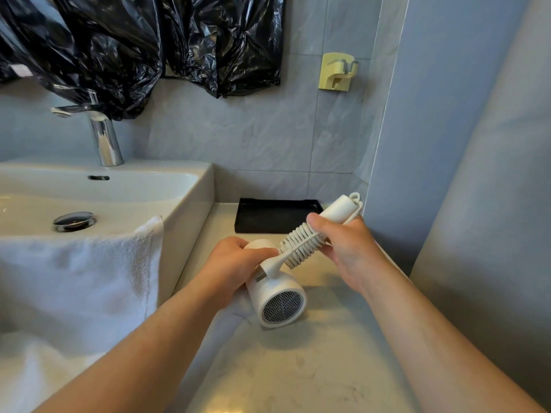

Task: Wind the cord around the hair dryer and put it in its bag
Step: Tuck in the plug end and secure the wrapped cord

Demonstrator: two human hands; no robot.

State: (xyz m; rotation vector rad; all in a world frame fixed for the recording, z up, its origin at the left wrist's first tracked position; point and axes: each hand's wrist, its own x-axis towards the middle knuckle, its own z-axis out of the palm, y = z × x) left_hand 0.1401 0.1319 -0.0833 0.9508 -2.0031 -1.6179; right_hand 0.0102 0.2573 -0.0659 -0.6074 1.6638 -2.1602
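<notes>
left hand (235, 263): fingers curled round the barrel of the hair dryer (277, 299), thumb on the plug (267, 268) end, lower middle of frame
right hand (346, 242): wrapped round the handle, thumb on top, fingers under, gripping at the upper end of the coils
cord (301, 245) sits in tight even turns along the handle, which points toward upper right; the mesh intake faces us. the dryer is held just over the counter (298, 368), we can't tell if it touches

we read the winding as nearly done, the loose tail with the plug is what's left. to do it well:
- keep the right hand clamped on the coils so they don't spring loose
- tuck the plug under a turn or flat along the barrel, prongs away from the casing
- don't kink the cord at the strain relief

bag: we can't identify it. pale fabric (237, 307) under the left wrist might be it, unclear

around: black tray (274, 217) behind the hands at centre, sink (193, 186) and white towel (74, 278) at left, faucet (104, 138) and black plastic sheeting (119, 40) at upper left, yellow wall holder (337, 71) at upper right of centre
</notes>
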